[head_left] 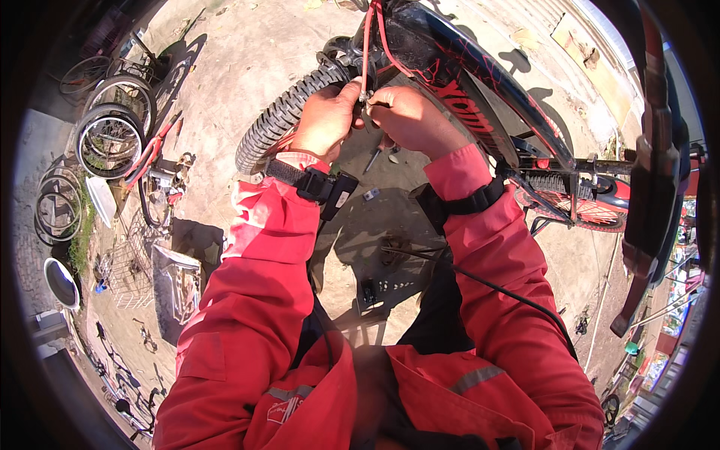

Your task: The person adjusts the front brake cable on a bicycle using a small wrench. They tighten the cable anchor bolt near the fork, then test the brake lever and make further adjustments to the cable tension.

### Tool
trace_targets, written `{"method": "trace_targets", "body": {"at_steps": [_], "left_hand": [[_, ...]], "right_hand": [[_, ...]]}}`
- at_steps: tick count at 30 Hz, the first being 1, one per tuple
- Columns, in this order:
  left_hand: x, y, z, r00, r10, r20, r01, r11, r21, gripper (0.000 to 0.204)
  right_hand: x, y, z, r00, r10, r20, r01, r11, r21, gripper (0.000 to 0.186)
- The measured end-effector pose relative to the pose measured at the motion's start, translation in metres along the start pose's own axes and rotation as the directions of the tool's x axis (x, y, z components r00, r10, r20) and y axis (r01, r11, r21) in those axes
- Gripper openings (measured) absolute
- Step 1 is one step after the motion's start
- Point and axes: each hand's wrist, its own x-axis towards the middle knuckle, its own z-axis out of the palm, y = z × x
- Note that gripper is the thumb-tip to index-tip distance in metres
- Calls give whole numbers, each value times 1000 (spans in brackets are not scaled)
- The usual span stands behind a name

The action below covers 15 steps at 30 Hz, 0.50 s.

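A black bicycle (pixel 517 82) with red markings stands in front of me, its knobbly front tyre (pixel 289 112) pointing to the left. Two red cables (pixel 365 52) come down by the front of the frame. One of them ends at a small metal fitting (pixel 364 96) between my hands. My left hand (pixel 328 124) has thumb and fingers closed at the cable's lower end, beside the tyre. From the other side my right hand (pixel 412 118) pinches close to the same fitting. What lies between its fingertips is hidden.
On the ground below my hands lies a screwdriver (pixel 372 160), near a small pale block (pixel 370 194). Loose bicycle wheels (pixel 111 141) and a wire basket (pixel 131 266) are at the left. A dark upright part (pixel 652 165) stands close at the right.
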Motion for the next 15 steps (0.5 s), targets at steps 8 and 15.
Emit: {"method": "trace_targets", "body": {"at_steps": [8,15], "left_hand": [[5,-2,-2,1000,0,-6,0,1000,0,42],[4,-3,-2,999,34,-3,-34,999,-17,44]], "right_hand": [[-24,34,-3,987,116,-113,-99,985,143,38],[10,85,30,982,-43,-184,126,873,472,35]]}}
